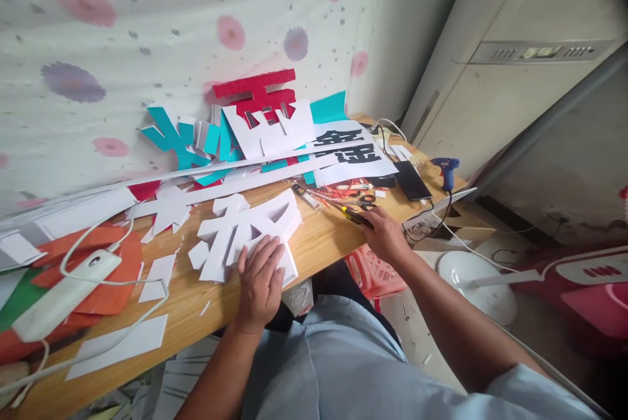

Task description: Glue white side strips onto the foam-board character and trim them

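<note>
My left hand [261,276] lies flat, fingers stretched out, on a white raised cut-out character [235,224] at the front of the wooden table. My right hand [385,231] is closed around a slim black-and-yellow handled tool [349,213] near the table's front edge; its exact kind is unclear. Beyond that hand lie orange-handled scissors [366,201] among red scraps. A grey-and-white utility knife [306,197] rests between the white character and the scraps.
Red [260,93] and teal cut-out characters [171,139] lean at the back with long white strips. A printed sheet [350,152], black phone [413,180] and blue glue gun [445,171] are to the right. A white power strip [69,296] with cords lies left.
</note>
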The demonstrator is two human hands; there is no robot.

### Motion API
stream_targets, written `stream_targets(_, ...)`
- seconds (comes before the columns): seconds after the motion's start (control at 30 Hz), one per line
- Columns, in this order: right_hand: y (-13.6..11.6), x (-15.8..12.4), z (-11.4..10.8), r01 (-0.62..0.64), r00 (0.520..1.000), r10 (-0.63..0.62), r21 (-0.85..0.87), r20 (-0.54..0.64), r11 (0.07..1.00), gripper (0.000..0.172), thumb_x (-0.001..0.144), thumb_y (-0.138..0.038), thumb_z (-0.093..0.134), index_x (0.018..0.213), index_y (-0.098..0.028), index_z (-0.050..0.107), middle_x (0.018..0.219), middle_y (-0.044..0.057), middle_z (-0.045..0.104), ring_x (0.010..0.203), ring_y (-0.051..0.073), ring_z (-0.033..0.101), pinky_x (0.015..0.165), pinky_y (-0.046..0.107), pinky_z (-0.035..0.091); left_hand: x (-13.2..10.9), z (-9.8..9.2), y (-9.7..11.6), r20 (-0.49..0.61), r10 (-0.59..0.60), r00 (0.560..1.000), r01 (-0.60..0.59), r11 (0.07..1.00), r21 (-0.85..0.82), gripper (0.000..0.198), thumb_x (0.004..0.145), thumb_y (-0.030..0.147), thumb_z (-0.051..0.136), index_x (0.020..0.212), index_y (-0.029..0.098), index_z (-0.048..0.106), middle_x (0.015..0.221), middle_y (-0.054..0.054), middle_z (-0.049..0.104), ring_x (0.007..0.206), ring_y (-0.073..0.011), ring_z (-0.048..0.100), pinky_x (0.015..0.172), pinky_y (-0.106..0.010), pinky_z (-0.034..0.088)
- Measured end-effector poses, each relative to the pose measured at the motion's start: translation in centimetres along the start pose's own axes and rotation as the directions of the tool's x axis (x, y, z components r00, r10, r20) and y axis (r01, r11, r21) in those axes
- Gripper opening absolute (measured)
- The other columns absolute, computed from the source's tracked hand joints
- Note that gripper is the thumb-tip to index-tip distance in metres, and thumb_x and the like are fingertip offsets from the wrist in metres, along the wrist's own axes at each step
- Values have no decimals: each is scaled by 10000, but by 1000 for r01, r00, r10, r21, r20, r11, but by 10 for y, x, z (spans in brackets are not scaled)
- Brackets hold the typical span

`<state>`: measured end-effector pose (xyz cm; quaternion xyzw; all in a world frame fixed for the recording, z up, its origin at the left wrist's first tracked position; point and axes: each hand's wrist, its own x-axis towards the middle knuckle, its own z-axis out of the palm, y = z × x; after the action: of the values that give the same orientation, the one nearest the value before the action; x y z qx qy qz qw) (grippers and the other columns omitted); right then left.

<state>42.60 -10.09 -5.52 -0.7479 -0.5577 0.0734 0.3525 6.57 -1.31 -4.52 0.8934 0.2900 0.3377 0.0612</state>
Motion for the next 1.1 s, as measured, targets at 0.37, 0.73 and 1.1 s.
stream_targets(0.37, -71, -71, 37, -518, 854, 243, 789, 459, 331, 532, 952, -691, 779, 1195, -245, 622, 859, -20, 680, 562, 140, 642, 483, 250, 527, -2, -9, -2, 114, 41, 993, -46, 998, 35, 576, 1092, 357, 503, 1652, 220, 506, 1656, -166, 591, 1607, -364, 479, 1369, -620, 148)
stream_targets(0.73, -95, -80, 48, -656, 754, 177, 743, 633, 137, 613, 863, -774, 829, 1010, -217, 618, 810, 3, 738, 510, 126, 608, 469, 248, 495, 3, -13, 5, 177, 26, 984, -50, 990, 134, 717, 1069, 388, 605, 1731, 241, 371, 1659, -195, 579, 1591, -396, 498, 1346, -639, 213)
stream_targets(1.1, -98, -83, 45, -631, 776, 116, 761, 621, 150, 505, 902, -665, 832, 1012, -199, 669, 877, 6, 702, 564, 110, 581, 510, 243, 456, 3, -12, 5, 176, 44, 983, -69, 988, 138, 720, 1063, 345, 636, 1723, 216, 378, 1664, -198, 571, 1595, -392, 490, 1324, -631, 261)
